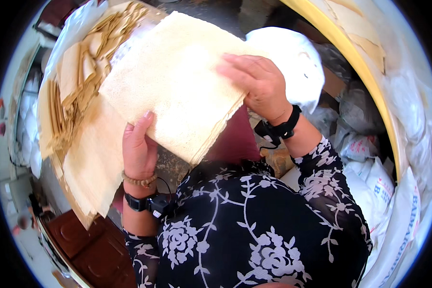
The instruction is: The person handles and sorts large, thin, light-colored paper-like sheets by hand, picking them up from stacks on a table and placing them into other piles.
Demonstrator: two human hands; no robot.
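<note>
A thin stack of pale yellow, fine-textured square sheets (177, 81) is held up in front of me, tilted, its layered edge showing at the lower right. My left hand (141, 144) grips the near left edge, thumb on top and the other fingers mostly hidden beneath. Over the right side lies my right hand (259, 84), its fingers stretched across the top surface and slightly blurred. Larger pale sheets (93, 158) lie flat on the left, below the held stack. Beside them is a heap of folded yellowish sheets (84, 72).
On the right stands a curved yellow rim (365, 67), with similar sheets and clear plastic beyond it. A white plastic-covered bundle (293, 62) is behind my right hand. White printed sacks (379, 192) are at the lower right. Brown panelled furniture (93, 245) is at the lower left.
</note>
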